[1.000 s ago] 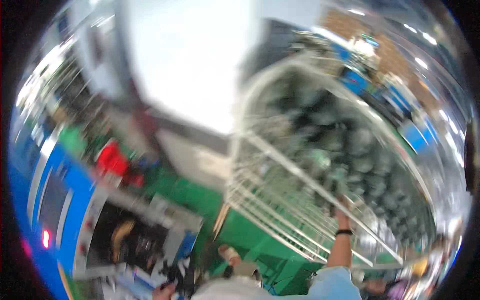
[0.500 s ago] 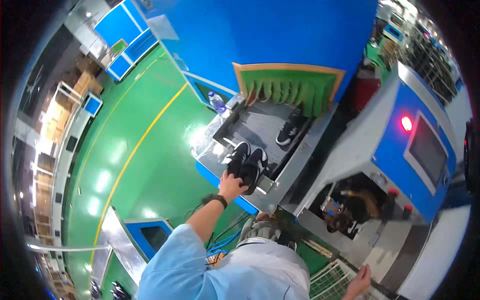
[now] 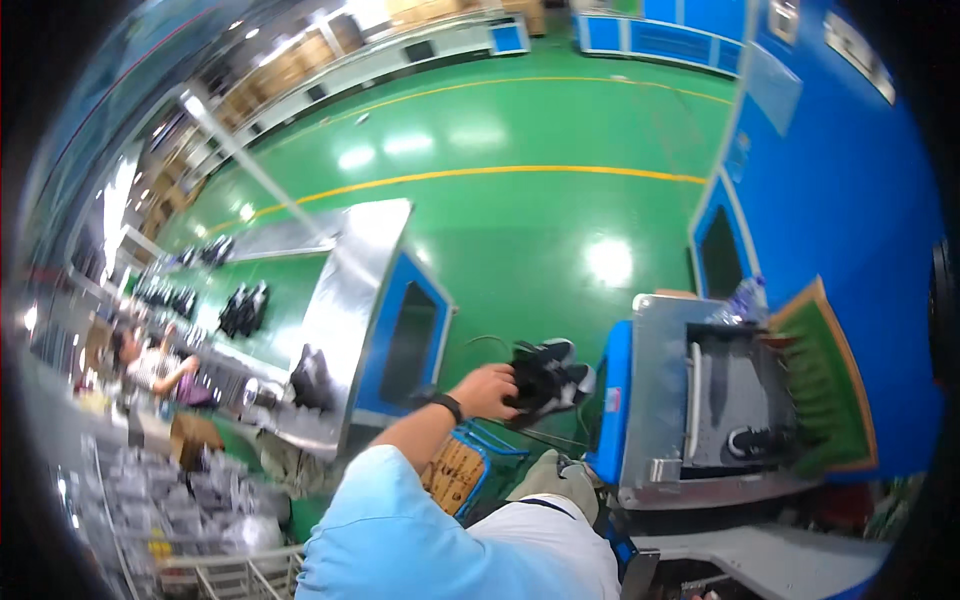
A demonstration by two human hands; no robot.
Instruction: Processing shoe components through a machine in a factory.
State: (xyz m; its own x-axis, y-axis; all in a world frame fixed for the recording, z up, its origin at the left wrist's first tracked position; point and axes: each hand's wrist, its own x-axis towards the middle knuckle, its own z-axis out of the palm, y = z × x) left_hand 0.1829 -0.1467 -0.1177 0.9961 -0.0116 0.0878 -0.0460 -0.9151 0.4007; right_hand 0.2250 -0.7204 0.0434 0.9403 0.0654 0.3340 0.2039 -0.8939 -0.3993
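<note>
My left hand (image 3: 488,392) is closed on a pair of black sneakers (image 3: 545,385) with white soles, held in mid-air. The pair hangs between the metal table of a blue machine on the right and a metal bench on the left. Another black and white sneaker (image 3: 755,442) lies on the machine's grey belt (image 3: 718,400), by the green strip curtain (image 3: 825,370). My right hand cannot be made out.
A metal bench (image 3: 350,260) carries a dark shoe (image 3: 312,378); more shoes (image 3: 243,310) stand beyond. A stool with a wooden seat (image 3: 455,475) is below my left arm. A bottle (image 3: 745,297) stands at the machine table's corner. A co-worker (image 3: 150,365) sits far left.
My view has swung left. My left hand has lifted the pair of sneakers off the machine's table and carried it left. The right hand has left the view.
</note>
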